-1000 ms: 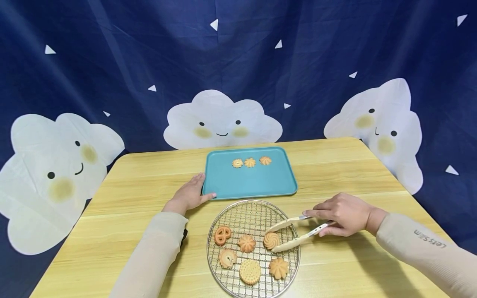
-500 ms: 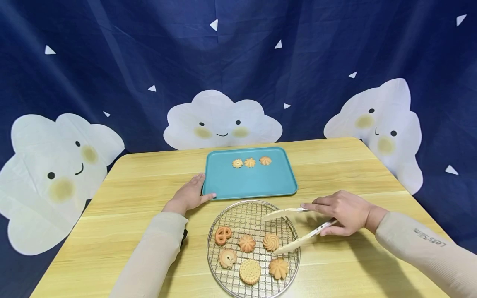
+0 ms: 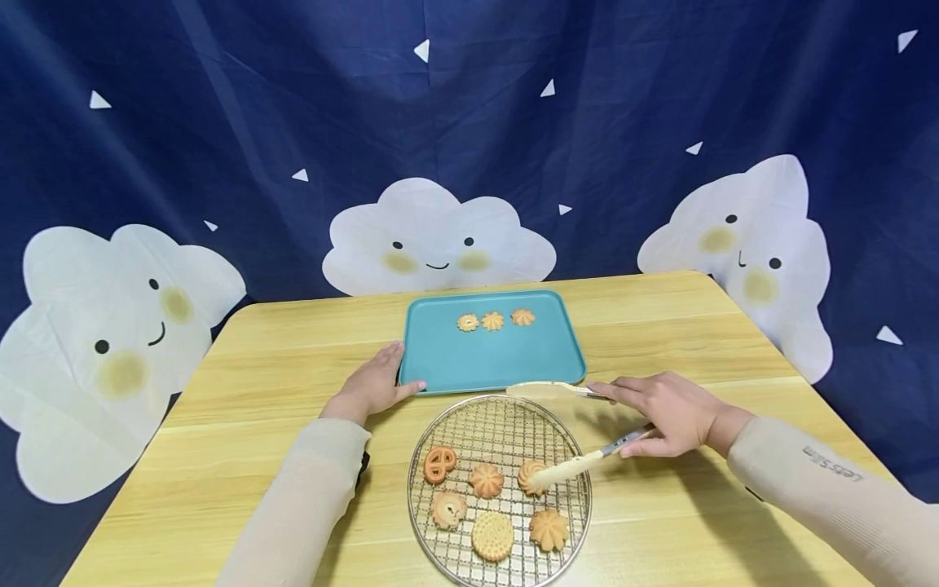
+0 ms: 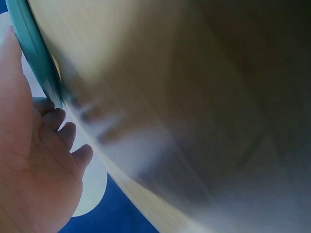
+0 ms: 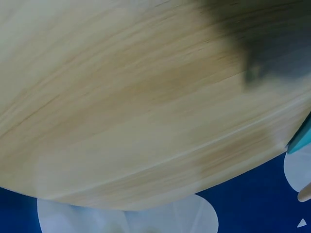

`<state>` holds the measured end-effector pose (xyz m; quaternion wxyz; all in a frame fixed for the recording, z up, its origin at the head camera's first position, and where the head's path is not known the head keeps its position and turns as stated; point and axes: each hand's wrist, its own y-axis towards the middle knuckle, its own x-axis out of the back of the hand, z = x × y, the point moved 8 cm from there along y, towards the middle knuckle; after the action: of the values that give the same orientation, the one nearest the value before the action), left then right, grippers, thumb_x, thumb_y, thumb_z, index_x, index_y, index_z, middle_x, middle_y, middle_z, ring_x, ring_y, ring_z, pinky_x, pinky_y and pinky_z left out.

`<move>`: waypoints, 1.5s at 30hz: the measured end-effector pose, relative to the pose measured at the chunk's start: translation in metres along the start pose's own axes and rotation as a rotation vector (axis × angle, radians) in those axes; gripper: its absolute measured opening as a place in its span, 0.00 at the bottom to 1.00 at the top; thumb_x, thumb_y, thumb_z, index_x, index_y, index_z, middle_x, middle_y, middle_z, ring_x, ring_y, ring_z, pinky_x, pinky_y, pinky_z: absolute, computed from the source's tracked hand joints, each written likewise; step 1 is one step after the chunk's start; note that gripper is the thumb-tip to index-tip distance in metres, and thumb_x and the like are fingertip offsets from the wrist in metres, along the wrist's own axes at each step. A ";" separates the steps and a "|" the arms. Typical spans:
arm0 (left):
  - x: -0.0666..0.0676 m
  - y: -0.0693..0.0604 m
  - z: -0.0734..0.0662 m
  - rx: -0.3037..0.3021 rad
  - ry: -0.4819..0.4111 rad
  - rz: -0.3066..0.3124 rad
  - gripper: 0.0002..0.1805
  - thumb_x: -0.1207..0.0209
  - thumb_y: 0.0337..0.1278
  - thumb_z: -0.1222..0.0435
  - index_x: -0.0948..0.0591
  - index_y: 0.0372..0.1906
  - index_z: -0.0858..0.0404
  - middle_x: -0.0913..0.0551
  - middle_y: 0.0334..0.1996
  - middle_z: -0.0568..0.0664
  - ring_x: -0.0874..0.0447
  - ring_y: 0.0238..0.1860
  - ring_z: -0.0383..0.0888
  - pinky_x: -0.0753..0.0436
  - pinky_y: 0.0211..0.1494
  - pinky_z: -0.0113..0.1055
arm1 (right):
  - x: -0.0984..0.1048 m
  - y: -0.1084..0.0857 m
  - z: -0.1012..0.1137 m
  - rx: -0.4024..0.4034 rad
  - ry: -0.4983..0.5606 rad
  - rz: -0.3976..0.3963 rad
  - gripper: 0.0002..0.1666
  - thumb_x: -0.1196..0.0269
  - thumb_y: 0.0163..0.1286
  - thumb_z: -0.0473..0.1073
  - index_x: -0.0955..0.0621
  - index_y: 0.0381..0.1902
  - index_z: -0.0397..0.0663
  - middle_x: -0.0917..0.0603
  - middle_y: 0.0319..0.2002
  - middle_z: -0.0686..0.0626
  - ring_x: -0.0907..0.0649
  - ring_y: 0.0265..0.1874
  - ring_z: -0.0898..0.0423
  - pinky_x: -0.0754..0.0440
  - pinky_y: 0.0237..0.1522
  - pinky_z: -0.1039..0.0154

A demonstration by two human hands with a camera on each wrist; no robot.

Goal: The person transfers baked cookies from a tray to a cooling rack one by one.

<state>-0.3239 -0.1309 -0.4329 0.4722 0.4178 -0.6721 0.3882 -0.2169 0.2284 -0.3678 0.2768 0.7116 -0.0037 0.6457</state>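
Observation:
In the head view my right hand holds a pair of tongs with their arms spread wide. The lower arm's tip lies over the swirl cookie on the round wire rack; the upper arm reaches across the rack's far rim. My left hand rests at the near left corner of the teal tray, thumb on its front edge. Three cookies, one of them a star-shaped cookie, lie in a row on the tray. In the left wrist view my left hand touches the tray's edge.
Also on the rack are a pretzel-shaped cookie, a round dotted cookie and several flower-shaped ones. The rack stands just in front of the tray on the wooden table. A blue curtain hangs behind.
The tongs have opened wider. Their upper arm has moved away from the swirl cookie to near the tray's front edge, while the lower arm has come over that cookie. My left hand has stayed still.

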 end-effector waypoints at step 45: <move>0.001 0.000 -0.001 0.003 0.000 0.004 0.51 0.50 0.62 0.39 0.51 0.72 0.74 0.51 0.73 0.64 0.54 0.72 0.59 0.49 0.73 0.50 | -0.040 0.036 -0.078 -1.030 0.065 0.185 0.61 0.58 0.59 0.82 0.44 0.74 0.42 0.27 0.59 0.31 0.25 0.54 0.34 0.22 0.42 0.39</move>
<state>-0.3234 -0.1302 -0.4318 0.4709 0.4170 -0.6723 0.3903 -0.3085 0.2147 -0.3898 0.5328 0.4595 -0.3748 0.6038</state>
